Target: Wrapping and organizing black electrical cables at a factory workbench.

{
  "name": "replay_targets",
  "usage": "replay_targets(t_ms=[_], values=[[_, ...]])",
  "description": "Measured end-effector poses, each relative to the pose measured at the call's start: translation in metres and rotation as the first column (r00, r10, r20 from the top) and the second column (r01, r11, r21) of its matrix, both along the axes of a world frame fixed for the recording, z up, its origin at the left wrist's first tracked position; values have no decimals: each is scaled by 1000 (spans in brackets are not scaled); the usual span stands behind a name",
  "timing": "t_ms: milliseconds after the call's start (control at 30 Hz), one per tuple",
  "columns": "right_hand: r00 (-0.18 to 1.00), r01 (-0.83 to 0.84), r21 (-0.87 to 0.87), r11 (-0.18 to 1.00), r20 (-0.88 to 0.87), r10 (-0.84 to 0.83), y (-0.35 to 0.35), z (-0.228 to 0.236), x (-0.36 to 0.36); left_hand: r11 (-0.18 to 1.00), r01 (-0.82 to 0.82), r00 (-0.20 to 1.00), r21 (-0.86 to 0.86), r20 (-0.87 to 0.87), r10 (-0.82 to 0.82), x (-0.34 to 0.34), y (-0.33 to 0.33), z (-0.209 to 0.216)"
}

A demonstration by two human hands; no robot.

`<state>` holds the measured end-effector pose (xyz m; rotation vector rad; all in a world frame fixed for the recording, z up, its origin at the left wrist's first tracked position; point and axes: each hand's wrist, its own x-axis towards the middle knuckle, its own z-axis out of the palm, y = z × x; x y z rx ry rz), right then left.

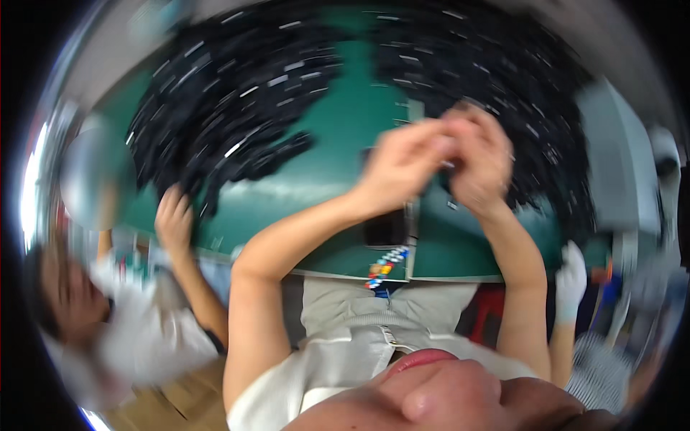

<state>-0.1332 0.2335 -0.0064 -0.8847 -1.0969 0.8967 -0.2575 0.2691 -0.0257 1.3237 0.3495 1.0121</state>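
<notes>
My left hand (406, 154) and my right hand (485, 158) meet above the green table (352, 136), fingers closed and pressed together. Motion smears both of them. A small dark bit shows at the fingers, but its kind cannot be made out. Beyond and to the right of my hands spreads a heap of black parts (489, 68) with pale streaks on them. A second black heap (237, 86) covers the left part of the table.
A dark flat rectangular thing (384, 228) lies by the near edge, beside a multicoloured beaded strap (384, 267). A pale strip (412, 244) divides the tabletop. One person's hand (174, 219) reaches the left heap; a gloved hand (571, 276) and grey box (622, 161) are right.
</notes>
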Motion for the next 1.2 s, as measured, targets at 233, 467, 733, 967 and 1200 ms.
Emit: replay_targets(t_ms=[233,467,733,967,1200], values=[[948,-282,-4,959,-153,278,-7,13,26,996,94,995,-7,-22,-94,20,-8,14],[955,-181,145,973,-211,210,-11,-6,8,999,-22,998,39,-59,24,13,-18,2],[997,76,240,968,15,-82,-16,14,39,962,-83,985,260,-122,118,18,-3,8],[607,522,211,826,589,-534,-46,50,160,938,78,832,338,-541,126,-37,26,16],[100,883,76,463,933,-345,-102,-46,367,782,-61,556,621,-629,543,-100,56,-26]])
